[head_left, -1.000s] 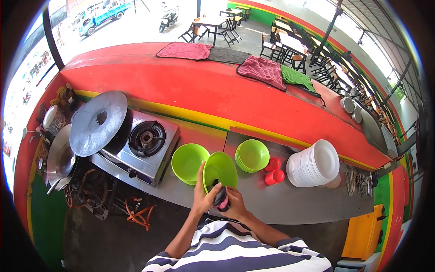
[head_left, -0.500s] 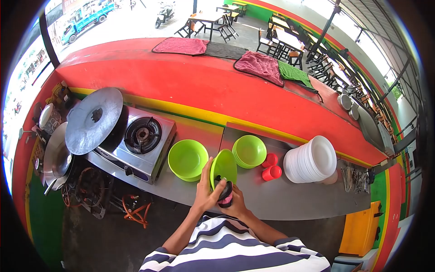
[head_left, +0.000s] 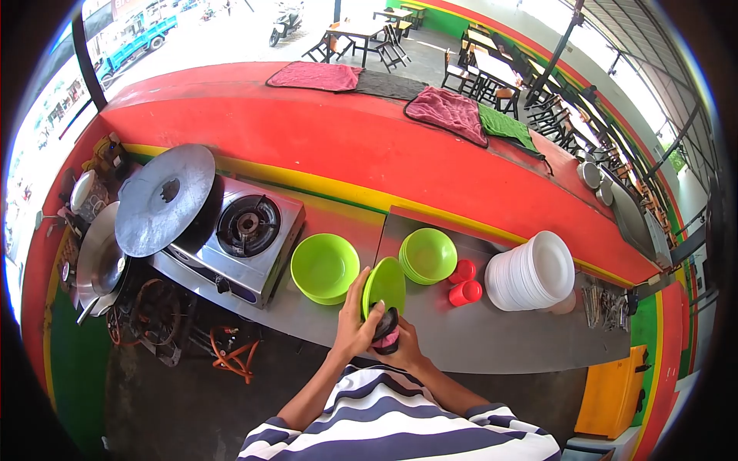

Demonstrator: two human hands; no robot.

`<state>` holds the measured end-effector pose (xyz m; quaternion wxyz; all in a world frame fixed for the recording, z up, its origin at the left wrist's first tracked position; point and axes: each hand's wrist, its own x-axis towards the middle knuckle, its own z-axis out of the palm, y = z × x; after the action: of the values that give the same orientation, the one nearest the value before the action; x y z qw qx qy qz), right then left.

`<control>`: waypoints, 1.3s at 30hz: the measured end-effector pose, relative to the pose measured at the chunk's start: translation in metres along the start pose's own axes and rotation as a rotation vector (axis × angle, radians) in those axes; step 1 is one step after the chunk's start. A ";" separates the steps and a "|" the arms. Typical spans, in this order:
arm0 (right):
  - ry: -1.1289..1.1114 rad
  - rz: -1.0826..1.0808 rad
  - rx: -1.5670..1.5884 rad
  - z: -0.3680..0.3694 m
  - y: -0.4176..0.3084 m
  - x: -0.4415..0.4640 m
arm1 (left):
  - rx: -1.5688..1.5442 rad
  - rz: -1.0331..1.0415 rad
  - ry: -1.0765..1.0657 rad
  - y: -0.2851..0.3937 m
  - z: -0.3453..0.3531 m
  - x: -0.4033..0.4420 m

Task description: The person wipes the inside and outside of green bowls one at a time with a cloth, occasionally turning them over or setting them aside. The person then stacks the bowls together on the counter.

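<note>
A green bowl (head_left: 388,283) is held tilted on its side above the counter's front edge. My left hand (head_left: 352,321) is closed round its left side, thumb over the near rim. My right hand (head_left: 403,350) grips a pink and black cloth (head_left: 386,335) against the bowl's lower rim; part of the cloth is hidden by the fingers. Behind the held bowl, one stack of green bowls (head_left: 324,269) stands to the left. Another green bowl stack (head_left: 429,255) stands to the right, beside two red cups (head_left: 465,293).
White bowls in a tall leaning stack (head_left: 523,275) and metal cutlery (head_left: 603,306) are at right on the steel counter (head_left: 492,342). A gas stove (head_left: 250,230) and a large metal lid (head_left: 165,200) are left. Cloths (head_left: 446,114) lie on the red wall (head_left: 323,138) ahead.
The view has shifted slightly, so the counter and its things appear a little further right. Both hands keep hold of the bowl and cloth, with the bowl turned slightly.
</note>
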<state>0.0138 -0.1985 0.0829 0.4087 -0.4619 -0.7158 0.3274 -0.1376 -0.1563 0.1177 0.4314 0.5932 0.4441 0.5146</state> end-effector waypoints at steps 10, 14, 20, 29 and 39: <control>-0.026 -0.111 -0.138 -0.008 0.011 -0.002 | -0.219 -0.114 -0.190 0.011 -0.020 0.005; 0.050 0.043 0.039 0.008 -0.006 -0.002 | -0.194 -0.089 -0.150 -0.011 -0.006 0.000; -0.103 -0.220 -0.201 -0.014 0.016 -0.002 | -0.244 -0.223 -0.267 0.004 -0.033 0.012; 0.001 -0.031 0.010 -0.003 0.001 -0.001 | -0.221 -0.134 -0.100 -0.005 -0.003 0.000; -0.078 -0.245 -0.298 -0.019 0.017 0.000 | -0.291 -0.248 -0.140 0.001 -0.025 0.014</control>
<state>0.0377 -0.1901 0.0774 0.3446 -0.4139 -0.8224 0.1832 -0.1616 -0.1413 0.1249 0.6025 0.4995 0.4036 0.4739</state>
